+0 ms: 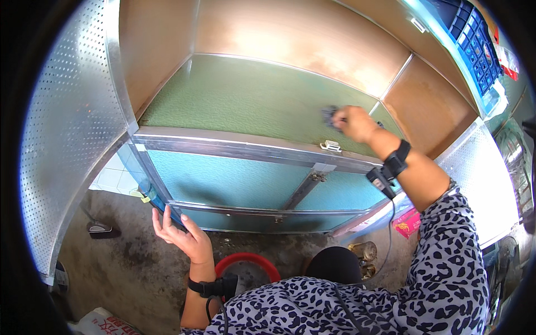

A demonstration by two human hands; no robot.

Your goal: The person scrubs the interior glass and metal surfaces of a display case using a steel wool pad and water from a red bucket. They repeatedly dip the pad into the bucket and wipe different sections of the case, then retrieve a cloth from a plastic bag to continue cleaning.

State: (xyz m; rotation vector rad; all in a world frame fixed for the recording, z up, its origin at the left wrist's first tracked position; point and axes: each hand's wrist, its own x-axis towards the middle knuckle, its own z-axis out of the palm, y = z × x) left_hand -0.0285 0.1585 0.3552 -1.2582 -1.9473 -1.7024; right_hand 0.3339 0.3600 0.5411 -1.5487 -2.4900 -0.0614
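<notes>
My right hand (355,124) is closed on a grey scrubbing cloth or pad (329,116), blurred, against the green textured floor panel (251,94) of a metal-framed cabinet. Just below it, a white door catch (331,145) sits on the cabinet's front aluminium rail (234,144). My left hand (184,232) is raised, palm up and fingers apart, with nothing in it. It is in front of the lower left corner of the blue cabinet doors (234,180). A dark strap with a small device circles each wrist.
Perforated metal doors (79,104) stand swung out at both sides. A red basin (247,256) is on the concrete floor near my body. A broom head (99,229) lies left, and glass jars (363,251) stand right. A blue plastic basket (477,50) rests above the cabinet.
</notes>
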